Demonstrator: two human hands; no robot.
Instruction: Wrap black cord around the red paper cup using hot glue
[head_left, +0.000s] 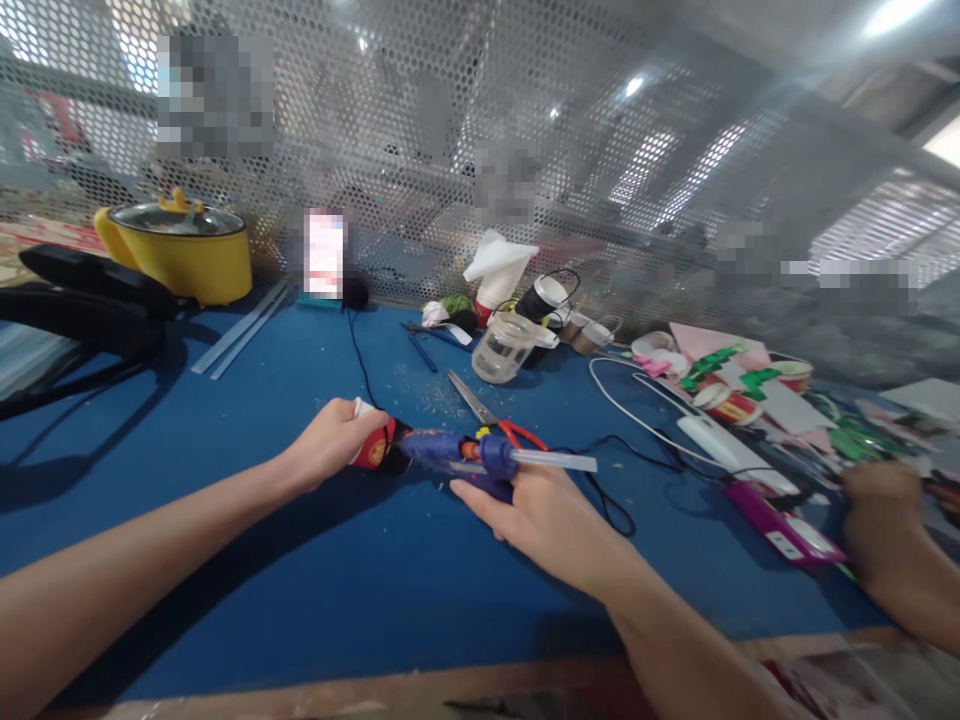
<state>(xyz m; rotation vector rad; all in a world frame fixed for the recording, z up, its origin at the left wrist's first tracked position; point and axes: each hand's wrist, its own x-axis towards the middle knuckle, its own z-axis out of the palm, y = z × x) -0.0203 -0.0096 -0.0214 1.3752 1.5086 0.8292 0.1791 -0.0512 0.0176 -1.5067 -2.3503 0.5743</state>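
Observation:
My left hand (334, 440) is closed around a small red and white paper cup (370, 447) with black on its far end. Gripped in my right hand (551, 510) is a blue hot glue gun (435, 450), its nozzle pointing left at the black part of the cup. I cannot tell whether the tip touches it. A clear glue stick (559, 460) pokes out of the gun's back end. Just beyond the gun lie scissors (495, 415) with orange handles, blades half hidden by nothing and pointing away.
At the back stand a clear plastic jug (504, 348), stacked paper cups (501, 280), a lit phone (325, 255) and a yellow electric pot (187, 255). Glue sticks (240, 330) lie left. Rightwards are a purple and white power strip (787, 525), cables, craft scraps and another person's hand (885, 510).

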